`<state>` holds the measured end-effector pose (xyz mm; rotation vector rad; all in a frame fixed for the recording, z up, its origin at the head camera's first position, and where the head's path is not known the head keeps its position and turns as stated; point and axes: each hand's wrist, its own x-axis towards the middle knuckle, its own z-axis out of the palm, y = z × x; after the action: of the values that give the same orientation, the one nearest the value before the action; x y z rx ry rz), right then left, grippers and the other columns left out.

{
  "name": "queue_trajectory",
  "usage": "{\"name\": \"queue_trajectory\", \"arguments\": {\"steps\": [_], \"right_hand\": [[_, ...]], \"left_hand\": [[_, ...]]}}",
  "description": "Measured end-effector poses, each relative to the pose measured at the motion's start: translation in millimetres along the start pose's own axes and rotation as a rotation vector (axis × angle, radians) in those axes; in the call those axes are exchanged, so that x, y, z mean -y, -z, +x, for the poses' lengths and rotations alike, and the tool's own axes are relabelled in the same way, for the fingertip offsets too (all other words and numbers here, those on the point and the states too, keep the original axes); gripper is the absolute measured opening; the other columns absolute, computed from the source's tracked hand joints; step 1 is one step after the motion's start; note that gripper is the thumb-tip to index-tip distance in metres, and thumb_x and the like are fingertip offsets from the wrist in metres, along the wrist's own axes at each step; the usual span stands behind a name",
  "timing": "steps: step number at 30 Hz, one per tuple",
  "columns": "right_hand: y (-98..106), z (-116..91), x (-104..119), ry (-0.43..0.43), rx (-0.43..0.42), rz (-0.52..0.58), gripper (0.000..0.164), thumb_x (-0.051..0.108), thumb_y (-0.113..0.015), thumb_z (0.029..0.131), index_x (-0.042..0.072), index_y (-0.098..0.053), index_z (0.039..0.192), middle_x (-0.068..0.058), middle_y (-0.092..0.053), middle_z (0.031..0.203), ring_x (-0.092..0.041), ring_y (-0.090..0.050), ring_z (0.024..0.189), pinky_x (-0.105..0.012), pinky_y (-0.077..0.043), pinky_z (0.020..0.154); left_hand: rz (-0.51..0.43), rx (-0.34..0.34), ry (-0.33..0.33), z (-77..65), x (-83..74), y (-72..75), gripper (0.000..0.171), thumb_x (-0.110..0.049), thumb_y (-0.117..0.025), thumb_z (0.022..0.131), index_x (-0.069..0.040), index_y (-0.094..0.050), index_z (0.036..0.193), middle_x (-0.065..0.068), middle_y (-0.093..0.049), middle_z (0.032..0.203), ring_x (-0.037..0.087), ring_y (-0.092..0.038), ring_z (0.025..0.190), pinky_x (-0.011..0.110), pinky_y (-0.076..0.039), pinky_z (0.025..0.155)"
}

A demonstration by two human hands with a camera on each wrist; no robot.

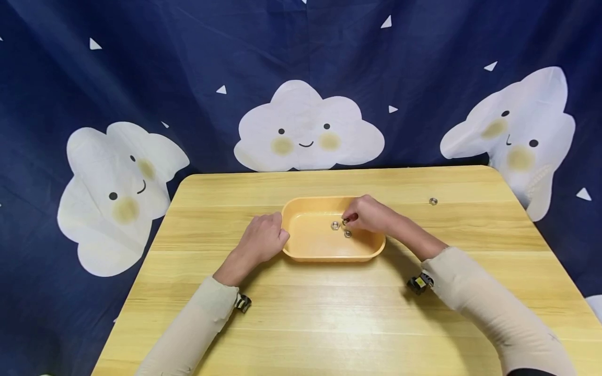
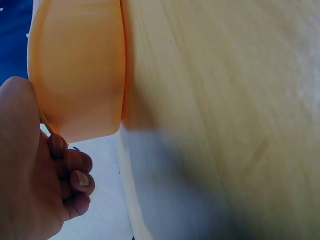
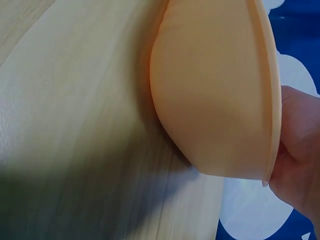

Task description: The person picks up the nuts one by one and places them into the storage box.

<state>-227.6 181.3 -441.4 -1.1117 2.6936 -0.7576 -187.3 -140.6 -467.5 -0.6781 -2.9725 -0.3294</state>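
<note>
A shallow orange plastic tray [image 1: 310, 257] stands on the table. At its left end my left hand [image 1: 264, 237] grips the rim, thumb over the edge; the left wrist view shows the other fingers [image 2: 82, 180] curled beneath. My right hand [image 1: 369, 214] reaches over the far right rim into the tray, its fingertips pinching a small metal nut [image 1: 345, 222] close to the tray floor. Two more metal nuts lie there beside the fingers: a larger nut [image 1: 335, 225] and a nearer nut [image 1: 348, 234]. In the right wrist view, the tray wall [image 3: 215, 100] hides the right fingertips.
Another metal nut [image 1: 433, 201] lies on the wooden table [image 1: 329, 318], to the right of the tray. Behind the table's far edge hangs a dark blue curtain [image 1: 197, 62] with white clouds. Both forearms wear pale sleeves with small cameras at the wrists.
</note>
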Motion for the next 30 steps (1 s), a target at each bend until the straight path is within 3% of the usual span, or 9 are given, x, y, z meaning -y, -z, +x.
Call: {"name": "queue_trajectory", "arguments": {"steps": [4,9,16,21,30], "right_hand": [[-1.6,2.2,0.3,0.051,0.064,-0.083,0.012,0.003,-0.077,0.086,0.011,-0.075,0.078,0.004,-0.066,0.07,-0.005,-0.05,0.068,-0.02,-0.045,0.064],[-3.9,4.6,0.0,0.102,0.094,-0.171,0.013,0.004,-0.078,0.086,0.012,-0.073,0.077,0.006,-0.059,0.065,-0.006,-0.042,0.066,-0.023,-0.038,0.065],[-6.0,5.5,2.5,0.049,0.084,-0.164,0.007,0.009,-0.082,0.086,0.012,-0.083,0.092,0.002,-0.077,0.081,-0.005,-0.058,0.071,-0.025,-0.051,0.069],[-7.9,4.3,3.3,0.029,0.087,-0.185,0.006,0.013,-0.084,0.084,0.015,-0.084,0.09,0.003,-0.077,0.083,-0.007,-0.063,0.075,-0.029,-0.054,0.073],[-8.0,5.3,3.4,0.065,0.073,-0.202,0.005,0.014,-0.085,0.083,0.016,-0.083,0.087,0.002,-0.076,0.082,-0.013,-0.068,0.078,-0.035,-0.058,0.076]], "left_hand": [[-0.002,0.008,0.006,0.0,-0.3,0.1,0.015,-0.021,-0.045,0.089,-0.012,-0.046,0.078,0.002,-0.047,0.066,0.022,-0.045,0.061,0.037,-0.041,0.069],[-0.016,0.018,0.021,-0.7,-1.1,1.7,0.014,-0.021,-0.045,0.09,-0.012,-0.046,0.079,0.002,-0.048,0.066,0.022,-0.045,0.062,0.037,-0.041,0.07],[-0.026,0.027,0.031,-0.8,-1.8,2.1,0.015,-0.021,-0.045,0.09,-0.011,-0.046,0.079,0.002,-0.048,0.067,0.022,-0.045,0.062,0.036,-0.041,0.071],[-0.029,0.024,0.017,-1.1,-2.3,1.6,0.015,-0.021,-0.045,0.09,-0.011,-0.046,0.079,0.002,-0.047,0.067,0.022,-0.045,0.062,0.037,-0.042,0.071],[-0.02,0.013,0.013,-0.2,-0.6,0.6,0.014,-0.021,-0.046,0.09,-0.011,-0.047,0.08,0.002,-0.047,0.067,0.022,-0.045,0.062,0.037,-0.043,0.07]]}}
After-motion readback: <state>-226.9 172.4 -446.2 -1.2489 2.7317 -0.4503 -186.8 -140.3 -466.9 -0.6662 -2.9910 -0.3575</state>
